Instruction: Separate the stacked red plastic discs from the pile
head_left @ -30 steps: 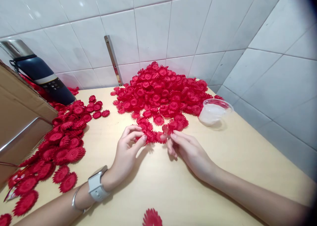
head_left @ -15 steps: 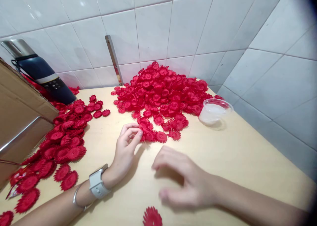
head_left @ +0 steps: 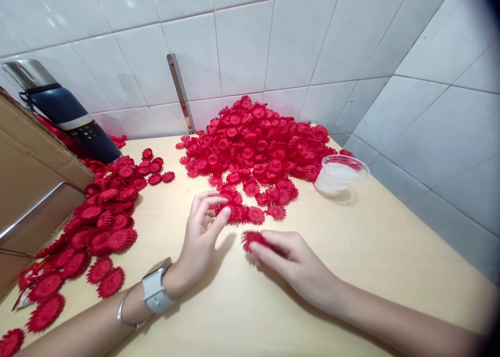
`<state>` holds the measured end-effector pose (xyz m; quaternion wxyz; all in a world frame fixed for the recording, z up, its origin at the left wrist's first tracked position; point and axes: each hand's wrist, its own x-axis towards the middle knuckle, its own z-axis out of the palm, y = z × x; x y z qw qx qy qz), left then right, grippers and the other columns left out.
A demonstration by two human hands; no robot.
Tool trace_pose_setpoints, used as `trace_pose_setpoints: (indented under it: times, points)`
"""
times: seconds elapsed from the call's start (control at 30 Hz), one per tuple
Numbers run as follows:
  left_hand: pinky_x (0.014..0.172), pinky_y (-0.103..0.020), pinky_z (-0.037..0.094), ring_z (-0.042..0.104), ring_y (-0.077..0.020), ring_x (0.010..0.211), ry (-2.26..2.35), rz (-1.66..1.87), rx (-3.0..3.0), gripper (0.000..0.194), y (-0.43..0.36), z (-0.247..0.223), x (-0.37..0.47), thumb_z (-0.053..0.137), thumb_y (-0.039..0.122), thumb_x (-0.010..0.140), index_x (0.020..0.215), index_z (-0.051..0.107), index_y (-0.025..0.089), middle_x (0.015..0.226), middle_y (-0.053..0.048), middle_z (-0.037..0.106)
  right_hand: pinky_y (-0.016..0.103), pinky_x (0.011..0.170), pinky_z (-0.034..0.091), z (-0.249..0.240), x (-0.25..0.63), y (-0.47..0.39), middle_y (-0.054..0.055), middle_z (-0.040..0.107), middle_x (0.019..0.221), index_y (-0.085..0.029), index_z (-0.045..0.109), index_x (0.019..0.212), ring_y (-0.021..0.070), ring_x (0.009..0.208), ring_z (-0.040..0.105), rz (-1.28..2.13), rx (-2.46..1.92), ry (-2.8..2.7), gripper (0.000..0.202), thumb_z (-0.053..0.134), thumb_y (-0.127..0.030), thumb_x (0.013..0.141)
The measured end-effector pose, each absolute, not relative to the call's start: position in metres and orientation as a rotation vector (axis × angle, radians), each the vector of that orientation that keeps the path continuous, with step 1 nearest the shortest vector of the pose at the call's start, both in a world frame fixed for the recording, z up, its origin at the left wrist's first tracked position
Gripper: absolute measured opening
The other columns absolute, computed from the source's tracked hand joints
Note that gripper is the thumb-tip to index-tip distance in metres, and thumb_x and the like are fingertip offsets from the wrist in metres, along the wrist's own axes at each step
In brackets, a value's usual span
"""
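Pinching a red disc (head_left: 250,239) out in front: right hand (head_left: 292,262) has it!

And there it is, the toothed red disc gripped between thumb and fingers of the right hand, just above the pale tabletop (head_left: 383,242) and a little nearer the person than the main pile (head_left: 258,138); its edge looks slightly blurred; over on the other side the left hand (head_left: 200,238) sits with thumb and forefinger parted, the fingers gently curled, right by the front row (head_left: 255,215) of loose discs at the foot of that pile; whether a fingertip touches one of them, nobody can tell from here; on the left wrist, a pale-strapped watch (head_left: 155,289) and, further up the forearm, a thin silver bangle (head_left: 121,310)!

Look to the back, where the main pile rises close to the tiled wall (head_left: 242,44); just beside its right edge stands a clear plastic tub (head_left: 339,177), whitish within; out on the left spreads a second heap (head_left: 113,206) of the same red pieces, alongside a cardboard box (head_left: 35,185); behind the box, a dark blue flask (head_left: 74,118) with a silver cap appears tilted in this view; a narrow metal strip (head_left: 180,92) runs down the wall!
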<state>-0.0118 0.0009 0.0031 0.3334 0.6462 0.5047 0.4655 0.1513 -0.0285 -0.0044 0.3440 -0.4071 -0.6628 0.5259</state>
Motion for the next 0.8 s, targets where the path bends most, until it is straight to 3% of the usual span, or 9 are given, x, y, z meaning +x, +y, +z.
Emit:
trace_pose_setpoints:
  times: [0.1, 0.27, 0.47, 0.8]
  points:
    - [0.090, -0.030, 0.037, 0.042, -0.0180, 0.107, 1.198, 1.085, 1.807, 0.016, -0.005, 0.007, -0.011, 0.042, 0.026, 0.084, 0.081, 0.056, 0.020, 0.105, -0.005, 0.044, 0.025, 0.058, 0.038, -0.004, 0.152, -0.025, 0.001, 0.050, 0.060, -0.015, 0.050, 0.065, 0.0131, 0.060, 0.047, 1.501, -1.126, -1.467, 0.028, 0.041, -0.033, 0.084]
    - [0.091, -0.034, 0.035, 0.043, -0.0183, 0.104, 1.122, 0.881, 2.039, 0.007, -0.012, 0.008, -0.009, 0.049, 0.019, 0.080, 0.078, 0.055, 0.020, 0.106, -0.005, 0.044, 0.025, 0.061, 0.037, -0.005, 0.153, -0.026, 0.001, 0.049, 0.061, -0.016, 0.048, 0.063, 0.0131, 0.062, 0.046, 1.538, -1.026, -1.503, 0.029, 0.039, -0.033, 0.085]
    - [0.088, -0.034, 0.038, 0.046, -0.0172, 0.099, 1.190, 0.939, 2.057, 0.004, -0.013, 0.007, -0.009, 0.051, 0.016, 0.079, 0.080, 0.054, 0.019, 0.101, -0.005, 0.045, 0.023, 0.052, 0.031, -0.005, 0.152, -0.024, -0.002, 0.042, 0.053, -0.016, 0.044, 0.055, 0.0109, 0.053, 0.040, 1.492, -1.065, -1.568, 0.033, 0.042, -0.033, 0.083]
    - [0.085, -0.032, 0.041, 0.048, -0.0187, 0.097, 1.010, 0.847, 2.125, 0.012, -0.015, 0.007, -0.012, 0.053, 0.020, 0.079, 0.081, 0.064, 0.019, 0.104, -0.007, 0.047, 0.023, 0.047, 0.025, -0.005, 0.157, -0.022, -0.003, 0.037, 0.051, -0.014, 0.049, 0.055, 0.0092, 0.050, 0.033, 1.617, -1.021, -1.449, 0.032, 0.049, -0.035, 0.079]
